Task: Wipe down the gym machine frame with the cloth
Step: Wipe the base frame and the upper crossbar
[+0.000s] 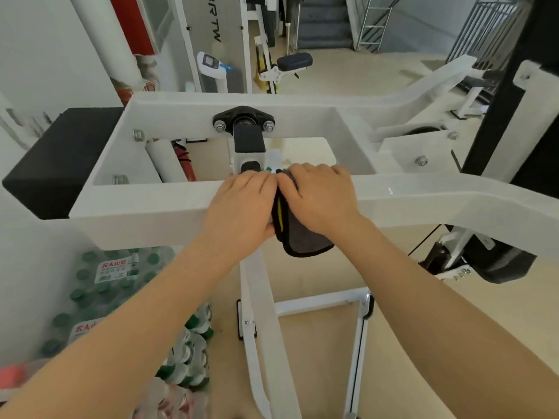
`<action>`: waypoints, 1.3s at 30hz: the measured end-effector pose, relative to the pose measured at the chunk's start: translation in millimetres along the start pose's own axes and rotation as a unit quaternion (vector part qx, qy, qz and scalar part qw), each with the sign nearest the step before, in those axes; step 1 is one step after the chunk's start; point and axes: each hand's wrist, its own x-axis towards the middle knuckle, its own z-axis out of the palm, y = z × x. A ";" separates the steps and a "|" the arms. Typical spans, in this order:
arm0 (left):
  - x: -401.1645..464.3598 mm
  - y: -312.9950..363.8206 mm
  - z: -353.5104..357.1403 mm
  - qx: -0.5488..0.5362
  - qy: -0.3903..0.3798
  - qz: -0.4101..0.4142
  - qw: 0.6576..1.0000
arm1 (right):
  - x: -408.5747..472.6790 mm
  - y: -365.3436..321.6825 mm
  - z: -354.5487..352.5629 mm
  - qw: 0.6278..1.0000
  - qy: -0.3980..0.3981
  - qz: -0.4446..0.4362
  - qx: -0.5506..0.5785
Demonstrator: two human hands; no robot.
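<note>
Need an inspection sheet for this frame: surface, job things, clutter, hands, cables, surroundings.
Surface: white frame beam runs across the view, glossy.
Job things: dark grey cloth draped over the beam, yellow strip showing.
Clutter: shrink-wrapped water bottles on the floor at lower left.
Hands: left hand rests on the beam beside the cloth; right hand presses on the cloth.
Cables: nothing seen.
Surroundings: black pad at left; stairs behind.

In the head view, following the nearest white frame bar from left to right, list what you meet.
black pad → left hand → cloth → right hand → black upright
</note>
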 end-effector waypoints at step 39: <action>52.8 74.9 -7.9 -0.092 -0.076 0.020 0.993 | -56.7 113.1 7.7 0.995 0.098 0.022 -0.025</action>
